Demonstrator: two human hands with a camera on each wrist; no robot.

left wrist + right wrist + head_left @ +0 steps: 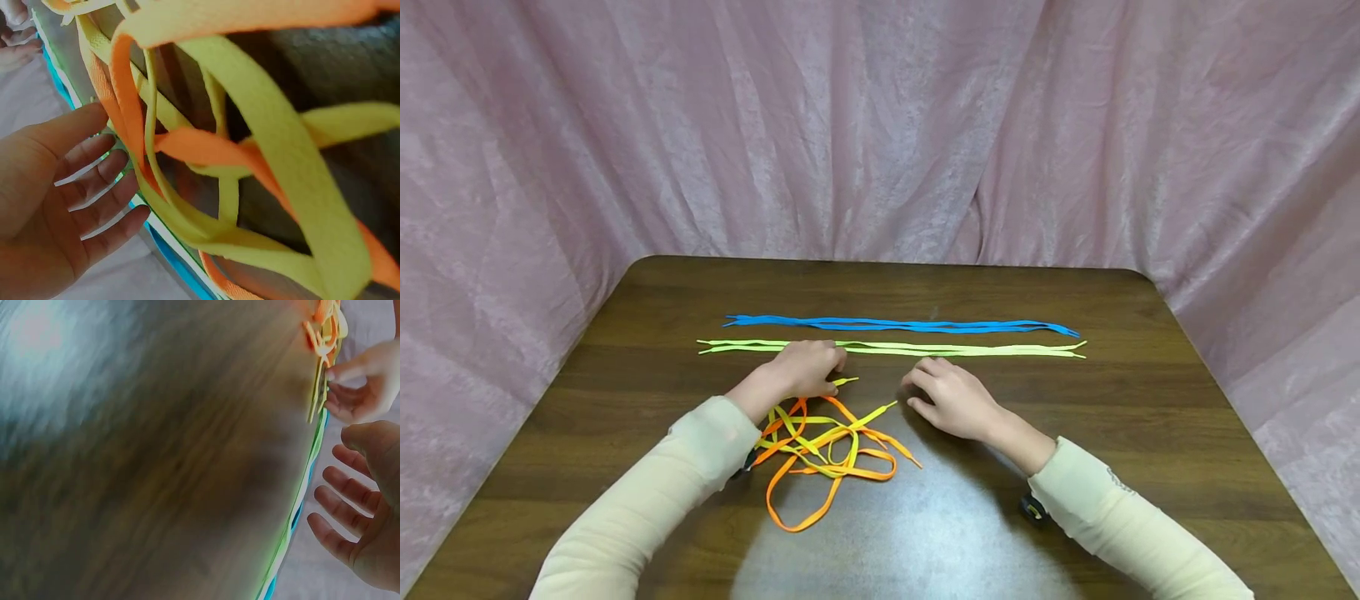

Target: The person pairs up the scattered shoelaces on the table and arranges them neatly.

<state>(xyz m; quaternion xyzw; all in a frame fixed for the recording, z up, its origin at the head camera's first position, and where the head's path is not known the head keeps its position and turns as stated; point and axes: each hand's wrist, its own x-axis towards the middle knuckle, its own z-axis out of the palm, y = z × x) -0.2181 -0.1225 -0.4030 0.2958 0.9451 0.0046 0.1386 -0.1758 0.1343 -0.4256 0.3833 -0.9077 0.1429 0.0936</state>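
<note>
Two blue laces (925, 325) and two green laces (955, 350) line the far half of the counter (1097, 433); tangled orange laces (831, 500) and yellow laces (853, 447) lie toward its left edge, beside the left hand (806, 368). Its fingers and those of the right hand (957, 400) are apart.

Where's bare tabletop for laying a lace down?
Bare table: between the tangled orange and yellow laces and the right sleeve; beyond the blue laces, before the curtain; and right of the right sleeve. Crowded: by the left hand, where the tangle lies. Only a thin gap separates the blue and green laces.
</note>
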